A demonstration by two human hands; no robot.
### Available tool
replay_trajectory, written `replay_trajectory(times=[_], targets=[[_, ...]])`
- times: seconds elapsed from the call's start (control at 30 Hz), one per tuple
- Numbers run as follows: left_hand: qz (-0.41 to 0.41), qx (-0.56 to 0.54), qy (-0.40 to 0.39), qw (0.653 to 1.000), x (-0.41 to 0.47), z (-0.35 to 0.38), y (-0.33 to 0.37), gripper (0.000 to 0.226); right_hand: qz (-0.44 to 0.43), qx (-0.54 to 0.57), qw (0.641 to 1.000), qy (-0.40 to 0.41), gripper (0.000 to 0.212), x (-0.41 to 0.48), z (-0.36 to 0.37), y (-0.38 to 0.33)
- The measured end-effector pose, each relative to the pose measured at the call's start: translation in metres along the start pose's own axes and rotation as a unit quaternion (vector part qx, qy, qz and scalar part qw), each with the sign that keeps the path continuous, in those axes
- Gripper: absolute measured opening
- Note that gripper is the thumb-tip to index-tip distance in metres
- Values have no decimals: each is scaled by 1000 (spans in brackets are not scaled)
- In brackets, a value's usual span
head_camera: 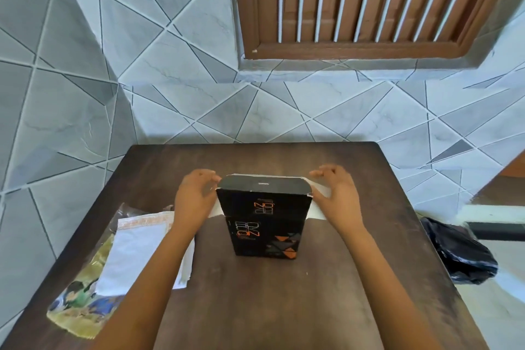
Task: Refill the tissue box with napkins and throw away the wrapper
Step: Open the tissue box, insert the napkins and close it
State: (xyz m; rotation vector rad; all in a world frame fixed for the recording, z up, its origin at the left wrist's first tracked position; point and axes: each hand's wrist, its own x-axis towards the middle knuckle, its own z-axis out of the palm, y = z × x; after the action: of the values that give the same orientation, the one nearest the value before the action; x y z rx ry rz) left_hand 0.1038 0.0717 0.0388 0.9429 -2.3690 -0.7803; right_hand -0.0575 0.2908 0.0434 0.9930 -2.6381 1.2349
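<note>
We see a black tissue box (265, 216) standing on the dark table (284, 307), with white napkins (319, 199) showing at both its sides. The left hand (193, 196) and right hand (338, 193) flank its top, fingers curled (whether they grip, we cannot tell). At the table's left lies a printed wrapper (82, 301) under a napkin stack (136, 253).

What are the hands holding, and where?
It cannot be told: the left hand and right hand sit at the ends of the napkins that stick out beside the box, but no grip shows.
</note>
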Motion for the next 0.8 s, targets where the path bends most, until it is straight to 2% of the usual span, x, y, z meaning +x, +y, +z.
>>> replay_trajectory(times=[0.07, 0.13, 0.23, 0.3, 0.37, 0.43, 0.5, 0.6, 0.7, 0.8], targets=[[-1, 55, -2, 998, -2, 6, -6, 19, -47, -52, 997, 32, 17, -8, 3, -2], [-6, 3, -30, 1000, -7, 6, -6, 20, -35, -14, 999, 13, 19, -17, 7, -5], [9, -99, -124, 987, -15, -2, -6, 24, -20, 51, 997, -47, 33, -27, 10, -2], [12, -147, -198, 969, -17, -10, -6, 41, 11, 121, 985, -125, 51, -32, 7, 3], [6, -179, -259, 949, -17, -15, -6, 60, 55, 195, 956, -213, 81, -38, 1, 7], [6, -177, -285, 942, -18, -16, -8, 71, 49, 179, 949, -255, 101, -43, -1, 9], [11, -167, -292, 942, -19, -16, -10, 80, 37, 145, 957, -249, 106, -44, 1, 8], [28, -137, -281, 950, -22, -10, -12, 87, 24, 113, 973, -199, 99, -44, 9, 7], [42, -133, -239, 961, -28, -2, -13, 86, 14, 130, 977, -170, 91, -43, 13, 7], [64, -131, -201, 969, -32, 3, -9, 73, 19, 161, 972, -168, 84, -42, 15, 3]])
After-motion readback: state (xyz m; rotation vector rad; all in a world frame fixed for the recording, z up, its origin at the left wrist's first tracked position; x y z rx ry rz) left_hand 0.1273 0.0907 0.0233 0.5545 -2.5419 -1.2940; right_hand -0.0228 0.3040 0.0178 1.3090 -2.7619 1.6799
